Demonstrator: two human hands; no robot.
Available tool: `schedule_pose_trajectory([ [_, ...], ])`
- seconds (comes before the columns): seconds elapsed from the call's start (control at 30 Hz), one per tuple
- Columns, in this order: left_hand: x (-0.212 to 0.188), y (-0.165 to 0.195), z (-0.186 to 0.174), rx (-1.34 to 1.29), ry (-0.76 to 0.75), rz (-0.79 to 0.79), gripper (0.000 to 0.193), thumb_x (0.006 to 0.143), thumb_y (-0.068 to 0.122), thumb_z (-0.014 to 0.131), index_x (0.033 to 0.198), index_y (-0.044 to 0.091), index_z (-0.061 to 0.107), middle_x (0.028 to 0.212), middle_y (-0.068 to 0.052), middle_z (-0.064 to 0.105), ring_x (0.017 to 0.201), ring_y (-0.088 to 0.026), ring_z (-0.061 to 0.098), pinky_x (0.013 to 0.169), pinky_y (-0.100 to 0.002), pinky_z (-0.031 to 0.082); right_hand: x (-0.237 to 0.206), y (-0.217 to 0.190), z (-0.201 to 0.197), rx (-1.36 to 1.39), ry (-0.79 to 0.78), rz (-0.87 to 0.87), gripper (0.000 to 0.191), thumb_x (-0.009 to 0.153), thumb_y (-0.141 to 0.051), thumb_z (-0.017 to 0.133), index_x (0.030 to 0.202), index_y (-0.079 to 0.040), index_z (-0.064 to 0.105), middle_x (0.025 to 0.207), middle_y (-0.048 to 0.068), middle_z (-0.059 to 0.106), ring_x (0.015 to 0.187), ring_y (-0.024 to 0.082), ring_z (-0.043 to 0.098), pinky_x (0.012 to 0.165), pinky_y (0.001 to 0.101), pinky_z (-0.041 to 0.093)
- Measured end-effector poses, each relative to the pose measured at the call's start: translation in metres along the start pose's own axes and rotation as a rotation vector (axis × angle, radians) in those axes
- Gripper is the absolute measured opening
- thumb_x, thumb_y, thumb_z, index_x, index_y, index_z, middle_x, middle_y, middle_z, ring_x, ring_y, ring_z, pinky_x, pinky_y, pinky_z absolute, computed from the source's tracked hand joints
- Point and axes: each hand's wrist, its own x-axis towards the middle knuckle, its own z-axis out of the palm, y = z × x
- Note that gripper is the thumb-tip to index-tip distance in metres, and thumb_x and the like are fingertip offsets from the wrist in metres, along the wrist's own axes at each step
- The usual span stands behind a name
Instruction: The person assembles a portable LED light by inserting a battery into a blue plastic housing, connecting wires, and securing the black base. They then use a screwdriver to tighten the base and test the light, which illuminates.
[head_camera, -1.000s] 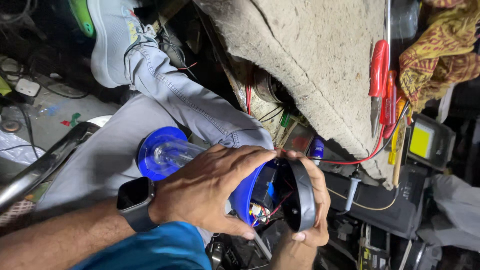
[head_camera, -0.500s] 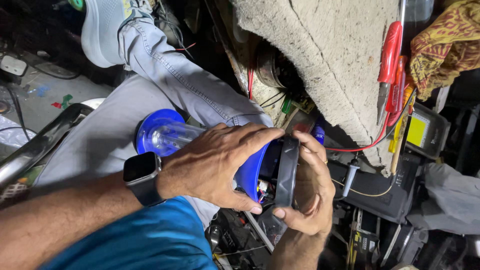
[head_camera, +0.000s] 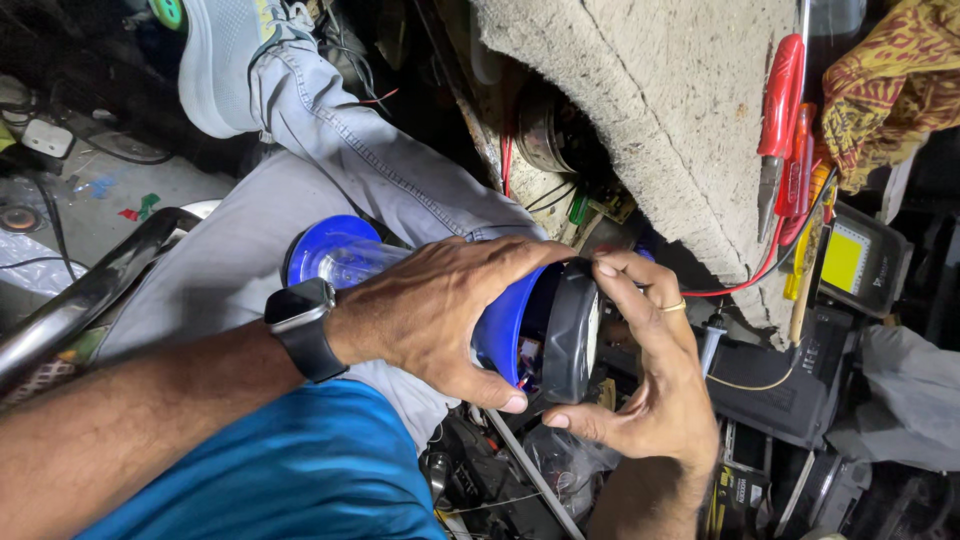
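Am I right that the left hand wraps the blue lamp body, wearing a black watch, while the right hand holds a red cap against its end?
Not quite. In the head view the cap is black, not red. The rest stands: the left hand wraps the blue lamp body, with a black watch on that wrist, and the right hand holds the cap against its end.

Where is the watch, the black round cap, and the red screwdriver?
watch (head_camera: 297, 309): head view, on its dark face, at the left wrist.
black round cap (head_camera: 569, 345): head view, on its outer rim, between both hands.
red screwdriver (head_camera: 780, 95): head view, on its handle.
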Motion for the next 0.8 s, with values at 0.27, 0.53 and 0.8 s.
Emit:
schedule_pose_trajectory([
  [0.27, -0.001, -0.003, -0.001, -0.058, -0.029, 0.006, 0.109, 0.067, 0.050, 0.086, 0.152, 0.001, 0.039, 0.137, -0.022, 0.062, 0.123, -0.036, 0.065, 0.103, -0.045, 0.051, 0.009, -0.015, -0.003, -0.044, -0.083, 0.056, 0.110, 0.052, -0.037, 0.100, 0.145, -0.005, 0.049, 0.150, 0.020, 0.045, 0.142, 0.037, 0.049, 0.107, 0.0439, 0.053],
  [0.53, 0.000, -0.011, -0.001, -0.035, -0.062, -0.023, 0.112, 0.064, 0.052, 0.088, 0.148, -0.003, 0.038, 0.130, -0.024, 0.062, 0.117, -0.036, 0.066, 0.101, -0.044, 0.052, 0.017, -0.015, 0.002, -0.140, -0.126, -0.010, 0.117, 0.052, -0.037, 0.099, 0.150, -0.002, 0.045, 0.153, 0.024, 0.051, 0.146, 0.040, 0.050, 0.121, 0.0507, 0.041],
  [0.8, 0.008, -0.017, -0.003, -0.027, -0.060, -0.026, 0.114, 0.058, 0.056, 0.092, 0.142, -0.004, 0.043, 0.126, -0.024, 0.064, 0.113, -0.037, 0.067, 0.095, -0.043, 0.053, 0.019, -0.009, 0.004, -0.054, -0.089, 0.112, 0.111, 0.054, -0.033, 0.099, 0.149, -0.004, 0.047, 0.153, 0.020, 0.050, 0.145, 0.037, 0.050, 0.104, 0.0439, 0.056],
])
